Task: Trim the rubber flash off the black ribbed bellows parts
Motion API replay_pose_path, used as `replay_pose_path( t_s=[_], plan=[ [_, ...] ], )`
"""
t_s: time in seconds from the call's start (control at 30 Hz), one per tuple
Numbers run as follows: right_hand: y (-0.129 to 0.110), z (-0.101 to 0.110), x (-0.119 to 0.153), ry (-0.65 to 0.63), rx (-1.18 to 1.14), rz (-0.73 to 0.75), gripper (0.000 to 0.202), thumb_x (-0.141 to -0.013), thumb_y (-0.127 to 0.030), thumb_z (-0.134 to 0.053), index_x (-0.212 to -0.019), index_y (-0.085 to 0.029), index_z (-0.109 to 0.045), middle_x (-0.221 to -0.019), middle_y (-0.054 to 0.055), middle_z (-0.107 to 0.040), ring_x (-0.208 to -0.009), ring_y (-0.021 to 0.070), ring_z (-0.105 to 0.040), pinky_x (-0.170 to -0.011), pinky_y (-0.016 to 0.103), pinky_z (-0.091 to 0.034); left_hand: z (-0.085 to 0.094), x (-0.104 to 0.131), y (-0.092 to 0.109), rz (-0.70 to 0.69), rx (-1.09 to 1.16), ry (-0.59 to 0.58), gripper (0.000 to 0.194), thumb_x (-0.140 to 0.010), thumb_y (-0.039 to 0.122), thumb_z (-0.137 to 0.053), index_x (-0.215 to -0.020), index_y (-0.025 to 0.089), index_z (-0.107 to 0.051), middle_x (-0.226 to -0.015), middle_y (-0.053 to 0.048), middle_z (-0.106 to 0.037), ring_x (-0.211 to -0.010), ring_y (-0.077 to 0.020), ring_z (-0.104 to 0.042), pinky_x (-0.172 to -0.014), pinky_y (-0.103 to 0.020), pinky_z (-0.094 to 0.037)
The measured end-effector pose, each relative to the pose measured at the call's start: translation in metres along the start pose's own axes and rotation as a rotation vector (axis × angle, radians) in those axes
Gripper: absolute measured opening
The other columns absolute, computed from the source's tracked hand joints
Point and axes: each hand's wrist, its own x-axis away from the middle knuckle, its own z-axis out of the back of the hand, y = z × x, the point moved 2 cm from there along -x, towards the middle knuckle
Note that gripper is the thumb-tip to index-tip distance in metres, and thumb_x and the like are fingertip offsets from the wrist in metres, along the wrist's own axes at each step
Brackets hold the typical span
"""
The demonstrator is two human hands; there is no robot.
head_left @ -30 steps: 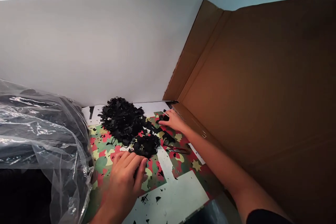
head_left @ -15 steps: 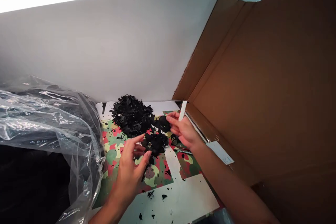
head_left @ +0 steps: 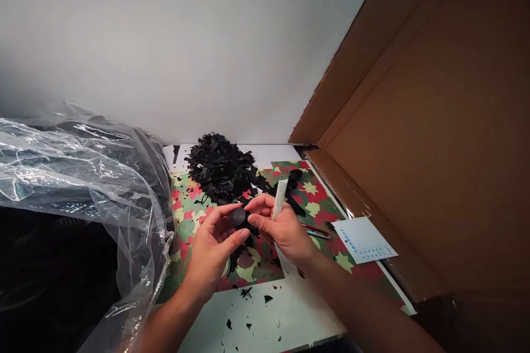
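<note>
A small black round piece with a flat disc face [head_left: 238,216] is between the fingertips of both hands, above the patterned sheet. My left hand [head_left: 207,248] is closed on it, with the index finger along its top and the thumb below. Around its right side curl the fingers of my right hand [head_left: 285,234]. That hand also grips a pale flat stick [head_left: 280,196], which points up between thumb and fingers; its lower end is mostly hidden. Beyond the hands lies a heap of black trimmed scraps [head_left: 219,168].
A clear plastic bag [head_left: 144,220] with black items bulges at the left. Cardboard [head_left: 414,138] rises on the right, near a white printed card [head_left: 364,237]. A red-and-silver tool [head_left: 317,230] and black pieces [head_left: 293,182] lie on the camouflage-patterned sheet [head_left: 186,253].
My hands have come together around the black round piece. The right hand has moved away from the black pieces at the back, still with the pale stick. The view has tilted down.
</note>
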Motion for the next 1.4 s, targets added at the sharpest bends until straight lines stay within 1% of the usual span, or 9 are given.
replay_pose_path(
  t_s=[0.13,0.27,0.4,0.57,0.97,1.1,1.23,1.33,1.4],
  plan=[
    [0.000,0.003,0.000,-0.005,0.095,0.039,0.037,-0.073,-0.053,-0.086,-0.087,-0.022,-0.073,-0.083,0.002,-0.073,-0.076,0.0165,-0.066,-0.072,0.031,-0.056,0.001,0.001,0.002,-0.125,-0.219,0.009,0.050,-0.071,0.029,-0.088,-0.120,0.028,-0.074,-0.121,-0.006,-0.076,-0.105,-0.0232,-0.072,-0.090,-0.035,-0.060],
    [0.003,0.004,0.001,-0.001,0.031,0.066,0.031,-0.071,-0.047,-0.089,-0.085,-0.024,-0.073,-0.081,0.000,-0.072,-0.075,0.0166,-0.068,-0.075,0.033,-0.059,0.002,0.000,0.005,-0.219,-0.368,-0.013,0.039,-0.074,0.032,-0.087,-0.112,0.030,-0.081,-0.105,-0.005,-0.078,-0.100,-0.0246,-0.072,-0.091,-0.037,-0.060],
    [0.002,0.004,0.003,-0.007,-0.023,0.077,0.031,-0.066,-0.039,-0.093,-0.084,-0.025,-0.072,-0.078,-0.002,-0.070,-0.071,0.0157,-0.066,-0.071,0.031,-0.058,0.001,-0.002,0.009,-0.188,-0.262,0.037,0.038,-0.062,0.032,-0.095,-0.097,0.027,-0.084,-0.093,-0.003,-0.077,-0.086,-0.0226,-0.072,-0.080,-0.034,-0.062],
    [-0.005,0.002,0.007,0.018,-0.086,0.108,0.034,-0.069,-0.039,-0.093,-0.086,-0.024,-0.068,-0.069,-0.003,-0.067,-0.064,0.0132,-0.060,-0.063,0.027,-0.050,-0.001,-0.002,0.011,-0.161,-0.092,0.090,0.036,-0.054,0.030,-0.098,-0.088,0.024,-0.085,-0.085,-0.004,-0.073,-0.080,-0.0196,-0.067,-0.067,-0.026,-0.058],
    [-0.004,-0.002,0.012,0.037,-0.214,0.142,0.034,-0.072,-0.035,-0.092,-0.086,-0.024,-0.062,-0.067,-0.005,-0.065,-0.059,0.0107,-0.052,-0.055,0.023,-0.038,-0.002,-0.001,0.005,-0.129,0.016,0.132,0.040,-0.053,0.041,-0.100,-0.085,0.021,-0.085,-0.084,-0.004,-0.070,-0.078,-0.0183,-0.065,-0.070,-0.026,-0.053],
    [-0.002,0.000,0.011,0.042,-0.142,0.113,0.039,-0.070,-0.042,-0.093,-0.084,-0.023,-0.062,-0.067,-0.004,-0.064,-0.051,0.0084,-0.043,-0.047,0.022,-0.028,0.000,0.000,0.012,-0.256,-0.118,0.071,0.028,-0.064,0.034,-0.095,-0.089,0.025,-0.085,-0.091,-0.005,-0.075,-0.086,-0.0216,-0.069,-0.076,-0.030,-0.057],
    [0.003,0.002,0.005,0.018,-0.119,-0.050,0.051,-0.066,-0.058,-0.091,-0.083,-0.020,-0.061,-0.063,-0.007,-0.058,-0.041,0.0031,-0.026,-0.041,0.022,-0.016,0.002,0.004,0.017,-0.488,-0.391,0.024,0.029,-0.078,0.021,-0.084,-0.105,0.031,-0.083,-0.098,-0.005,-0.079,-0.092,-0.0236,-0.070,-0.086,-0.037,-0.058],
    [0.003,0.003,0.002,0.022,-0.136,-0.065,0.052,-0.062,-0.054,-0.094,-0.082,-0.021,-0.059,-0.062,-0.008,-0.055,-0.044,0.0046,-0.034,-0.042,0.020,-0.024,0.002,0.007,0.016,-0.599,-0.504,-0.012,0.038,-0.083,0.014,-0.077,-0.115,0.035,-0.079,-0.101,-0.004,-0.078,-0.094,-0.0221,-0.070,-0.088,-0.037,-0.058],
    [0.000,0.004,0.002,0.092,-0.093,0.034,0.047,-0.063,-0.046,-0.095,-0.082,-0.022,-0.060,-0.067,-0.006,-0.059,-0.054,0.0091,-0.049,-0.049,0.022,-0.038,0.002,0.006,0.014,-0.560,-0.505,0.001,0.045,-0.082,0.015,-0.078,-0.121,0.036,-0.077,-0.113,-0.004,-0.075,-0.104,-0.0224,-0.069,-0.094,-0.038,-0.059]
  ],
)
